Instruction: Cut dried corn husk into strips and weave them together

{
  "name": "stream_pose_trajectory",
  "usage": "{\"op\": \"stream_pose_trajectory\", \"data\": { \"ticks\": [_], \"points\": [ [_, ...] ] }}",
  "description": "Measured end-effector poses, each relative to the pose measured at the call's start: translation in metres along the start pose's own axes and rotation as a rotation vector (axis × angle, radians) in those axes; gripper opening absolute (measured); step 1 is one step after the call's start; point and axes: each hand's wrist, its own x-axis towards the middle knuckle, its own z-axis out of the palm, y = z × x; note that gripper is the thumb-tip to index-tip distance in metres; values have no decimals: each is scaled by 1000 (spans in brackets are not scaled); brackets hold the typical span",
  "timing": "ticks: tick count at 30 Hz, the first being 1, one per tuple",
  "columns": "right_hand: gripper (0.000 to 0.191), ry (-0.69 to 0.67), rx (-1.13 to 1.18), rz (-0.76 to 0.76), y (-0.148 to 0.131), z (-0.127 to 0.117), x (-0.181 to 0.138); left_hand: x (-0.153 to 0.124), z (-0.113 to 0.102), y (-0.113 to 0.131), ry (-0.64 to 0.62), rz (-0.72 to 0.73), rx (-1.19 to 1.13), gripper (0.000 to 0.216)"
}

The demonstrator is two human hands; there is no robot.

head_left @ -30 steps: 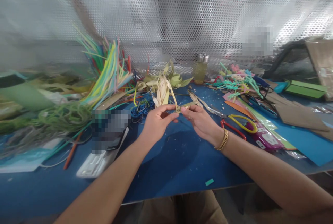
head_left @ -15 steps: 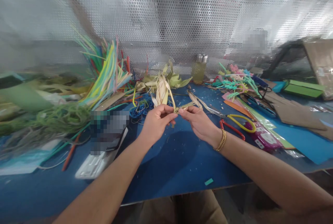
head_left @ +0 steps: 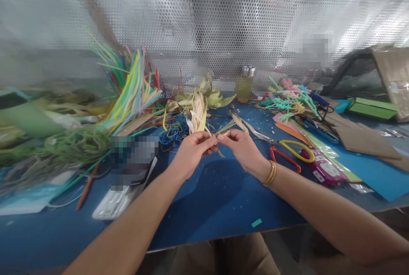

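My left hand (head_left: 191,152) and my right hand (head_left: 243,149) meet fingertip to fingertip over the blue table (head_left: 207,198). Both pinch a thin pale dried-leaf strip (head_left: 223,129) between thumb and fingers. The strip's loose ends stick out above and below the fingers. Just behind the hands lies a pile of dried corn husks (head_left: 198,104). My right wrist carries a gold bracelet (head_left: 271,173).
Scissors with red and yellow handles (head_left: 287,151) lie right of my right hand. Colourful straws (head_left: 134,83) fan up at the left, near blue rubber bands (head_left: 172,132). A jar (head_left: 246,83) stands at the back. Pipe cleaners (head_left: 287,98), paper sheets and cardboard crowd the right. A perforated metal screen (head_left: 204,28) walls the back.
Both hands have drawn slightly closer to me and lower, still pinching the strip. The strip's end now pokes down below the fingers.
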Motion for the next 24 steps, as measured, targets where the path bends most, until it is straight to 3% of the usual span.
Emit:
{"op": "stream_pose_trajectory", "data": {
  "ticks": [13, 18, 20, 24],
  "points": [
    [28, 172, -165, -59, 1, 2, -2, -2, 3, 0, 34, -18, -10, 19],
    [32, 113, -212, -50, -3, 0, -2, -1, 3, 2, 104, -49, -103, 19],
    [32, 123, -341, -168, -8, -7, -2, 1, -2, 3, 132, -93, -205, 19],
    [16, 167, -858, -653, -19, -22, -2, 4, -11, 7, 135, -203, -297, 19]
  ]
}}
